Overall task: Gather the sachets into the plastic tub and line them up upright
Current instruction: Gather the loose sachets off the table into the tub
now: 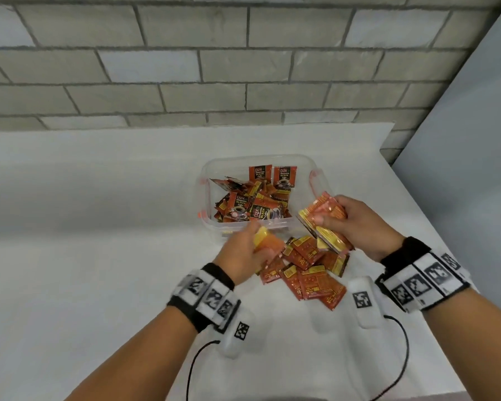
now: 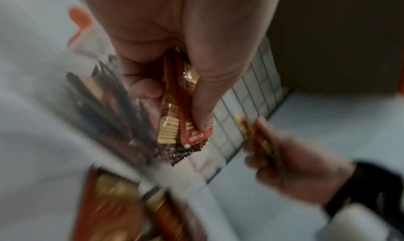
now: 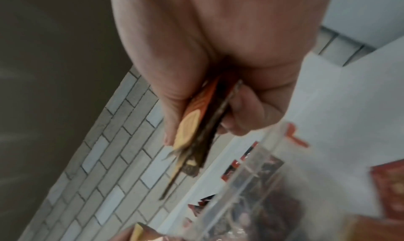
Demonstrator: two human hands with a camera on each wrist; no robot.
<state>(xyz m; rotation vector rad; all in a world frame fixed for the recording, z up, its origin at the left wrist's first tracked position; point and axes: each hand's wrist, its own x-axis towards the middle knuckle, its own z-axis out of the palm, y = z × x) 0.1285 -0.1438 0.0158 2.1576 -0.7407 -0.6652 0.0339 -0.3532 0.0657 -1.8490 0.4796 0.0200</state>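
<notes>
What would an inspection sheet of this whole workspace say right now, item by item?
Surface: white tabletop, set against a wall.
Job's things: clear plastic tub with orange clips holds jumbled red coffee sachets, two upright at its far wall; a loose pile of red sachets lies on the table before it.
Clutter: nothing seen.
Hands: left hand grips a few sachets; right hand grips a stack of sachets.
Cables: thin black cables run from the marker-patterned wristbands.
Surroundings: grey brick wall; pale panel at right.
</notes>
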